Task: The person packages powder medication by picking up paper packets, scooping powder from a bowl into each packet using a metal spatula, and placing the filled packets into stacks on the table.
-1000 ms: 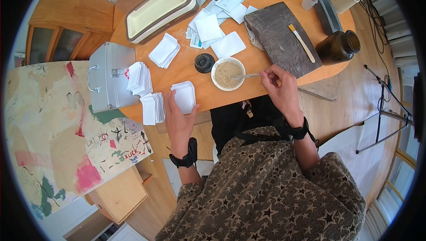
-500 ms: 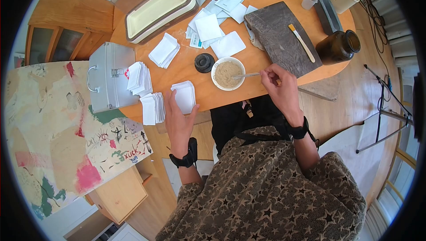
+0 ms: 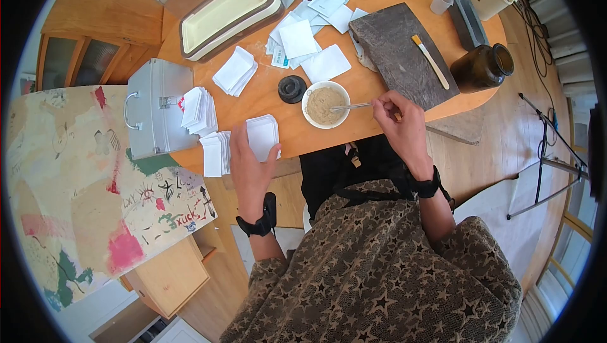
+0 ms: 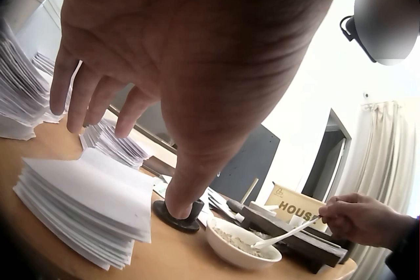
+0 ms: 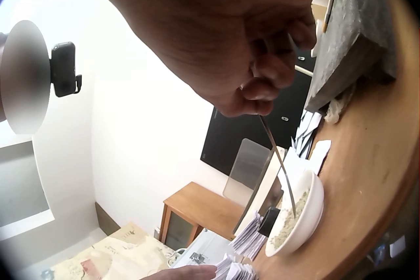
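Note:
My left hand [image 3: 251, 169] is open, thumb spread, between two stacks of white paper packets; the nearer stack [image 3: 263, 137] lies by its fingers and thumb. In the left wrist view the fingers of the hand [image 4: 151, 76] hang above the table beside a packet stack [image 4: 85, 201]. My right hand [image 3: 403, 129] pinches the handle of a metal spoon [image 3: 354, 107], whose end rests in a white bowl [image 3: 325, 123] of beige powder. The right wrist view shows the spoon [image 5: 280, 162] running from the hand [image 5: 243, 43] down into the bowl [image 5: 308, 221].
A dark round holder [image 3: 291, 89] stands beside the bowl. More packet stacks [image 3: 198, 112] and a silver case [image 3: 158, 112] are at the left. Farther back are a cream tray [image 3: 231, 17] and loose packets [image 3: 325, 1]. At the right are a dark board [image 3: 398, 46], a brush [image 3: 430, 61] and a brown jar [image 3: 477, 71].
My left hand has shifted slightly left and down, so its fingers cover less of the nearer packet stack. My right hand and the spoon have hardly moved.

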Demonstrator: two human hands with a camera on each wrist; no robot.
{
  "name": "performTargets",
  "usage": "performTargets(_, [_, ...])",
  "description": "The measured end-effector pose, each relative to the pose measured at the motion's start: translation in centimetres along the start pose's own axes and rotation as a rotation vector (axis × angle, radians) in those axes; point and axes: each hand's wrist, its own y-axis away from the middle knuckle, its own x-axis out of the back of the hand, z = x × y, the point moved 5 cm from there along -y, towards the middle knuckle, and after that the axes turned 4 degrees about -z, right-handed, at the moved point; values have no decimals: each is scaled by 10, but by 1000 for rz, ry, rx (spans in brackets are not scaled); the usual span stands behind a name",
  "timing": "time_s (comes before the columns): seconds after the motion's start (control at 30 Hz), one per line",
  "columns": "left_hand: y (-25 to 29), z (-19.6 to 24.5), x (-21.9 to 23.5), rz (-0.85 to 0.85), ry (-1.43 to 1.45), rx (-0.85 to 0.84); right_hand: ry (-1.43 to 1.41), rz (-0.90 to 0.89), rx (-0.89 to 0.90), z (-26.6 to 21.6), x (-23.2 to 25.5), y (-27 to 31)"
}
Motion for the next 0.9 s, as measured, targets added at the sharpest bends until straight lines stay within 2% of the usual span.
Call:
performTargets(0.17, [-30, 12, 33, 104, -112, -72, -15, 9, 4, -4, 2, 0])
performTargets(0.33, [-87, 5, 52, 125, -148, -186, -10, -6, -19, -5, 4, 2])
performTargets(0.53, [-155, -20, 43, -14, -199, -132, -9, 31, 3, -7, 11, 6])
performTargets(0.6, [-180, -32, 37, -164, -220, -123, -7, 34, -2, -7, 14, 7])
performTargets(0.77, [-201, -43, 31, -290, -189, -71, 3, -1, -70, -4, 19, 10])
performTargets(0.9, [-207, -49, 26, -367, -186, -55, 3, 56, 0, -4, 22, 10])
